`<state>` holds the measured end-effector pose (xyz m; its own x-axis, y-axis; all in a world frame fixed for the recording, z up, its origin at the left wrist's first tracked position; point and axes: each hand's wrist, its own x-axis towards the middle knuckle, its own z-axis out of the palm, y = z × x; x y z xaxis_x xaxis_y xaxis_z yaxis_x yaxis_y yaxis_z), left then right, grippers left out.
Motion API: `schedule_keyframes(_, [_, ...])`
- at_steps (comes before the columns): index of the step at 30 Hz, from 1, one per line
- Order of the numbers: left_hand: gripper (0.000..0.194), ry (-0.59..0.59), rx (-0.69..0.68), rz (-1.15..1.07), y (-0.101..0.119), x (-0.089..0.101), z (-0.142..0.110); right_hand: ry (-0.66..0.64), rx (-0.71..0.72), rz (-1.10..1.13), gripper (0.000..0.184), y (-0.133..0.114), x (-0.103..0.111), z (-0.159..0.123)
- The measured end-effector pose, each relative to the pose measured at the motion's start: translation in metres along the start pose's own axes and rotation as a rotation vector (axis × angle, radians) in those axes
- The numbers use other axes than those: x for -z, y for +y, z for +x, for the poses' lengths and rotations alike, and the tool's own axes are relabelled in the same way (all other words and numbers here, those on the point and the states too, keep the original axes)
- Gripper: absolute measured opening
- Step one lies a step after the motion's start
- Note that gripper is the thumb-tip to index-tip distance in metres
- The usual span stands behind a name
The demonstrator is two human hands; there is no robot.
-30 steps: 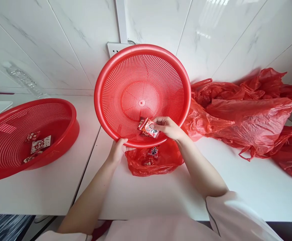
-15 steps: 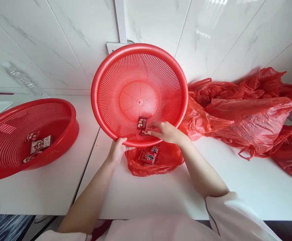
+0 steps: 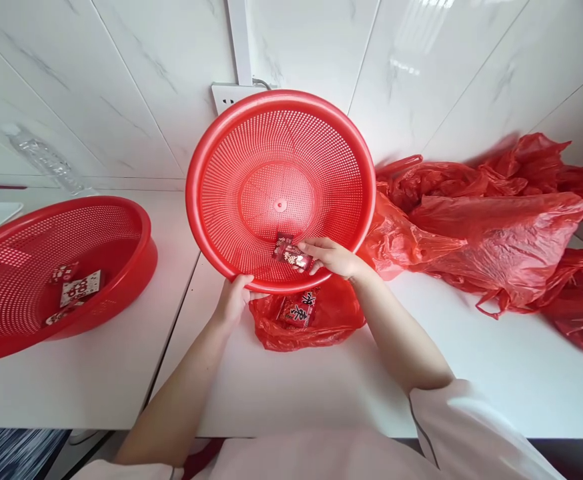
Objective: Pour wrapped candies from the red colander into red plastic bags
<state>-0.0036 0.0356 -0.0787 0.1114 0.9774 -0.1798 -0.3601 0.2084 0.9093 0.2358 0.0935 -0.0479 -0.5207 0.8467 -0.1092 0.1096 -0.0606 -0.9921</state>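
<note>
A round red plastic mesh basket (image 3: 280,143) is tipped toward me, its rim gripped at the lower left by my left hand (image 3: 235,299). Inside it, my right hand (image 3: 329,257) pinches a small dark red packet with gold print (image 3: 295,256). Another dark red packet (image 3: 284,238) lies partly behind it against the mesh. Below the basket's front rim sits an open red plastic bag (image 3: 334,320) on the white counter. A red packet with large dark characters (image 3: 299,312) shows in the bag's mouth.
At left a second red mesh basket (image 3: 141,223) holds a few red and white packets (image 3: 80,288). Several filled red plastic bags (image 3: 501,240) line the right side. A clear plastic bottle (image 3: 46,157) and a wall socket (image 3: 224,98) are at the back.
My right hand has lifted a dark red packet from the basket's lower side and now holds it in front of the other. The basket has shifted very slightly.
</note>
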Motion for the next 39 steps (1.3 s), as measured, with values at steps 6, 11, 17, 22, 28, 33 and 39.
schedule_keyframes(6, [0.039,0.002,0.0,-0.006,-0.002,0.003,0.003,-0.076,0.098,0.069,0.031,-0.007,0.0,-0.003])
schedule_keyframes(11, [0.032,0.035,0.004,-0.033,-0.001,0.004,0.004,-0.033,0.16,0.087,0.024,-0.009,0.003,-0.005])
schedule_keyframes(17, [0.029,0.082,0.004,-0.024,0.002,0.003,0.004,-0.233,0.093,-0.084,0.03,-0.026,0.005,-0.022])
schedule_keyframes(22, [0.028,0.077,0.0,-0.014,-0.001,0.005,0.007,-0.132,0.08,-0.239,0.043,-0.026,0.001,-0.022])
schedule_keyframes(28, [0.039,-0.023,0.061,-0.015,-0.004,0.002,0.003,0.313,0.333,-0.76,0.027,0.007,-0.015,0.002])
schedule_keyframes(33, [0.048,-0.108,0.077,0.032,-0.005,0.001,-0.002,0.07,0.307,-0.828,0.034,0.016,-0.023,0.006])
schedule_keyframes(39, [0.043,-0.035,0.047,0.042,-0.004,0.002,0.001,-0.129,0.26,-0.642,0.025,0.004,-0.021,-0.002])
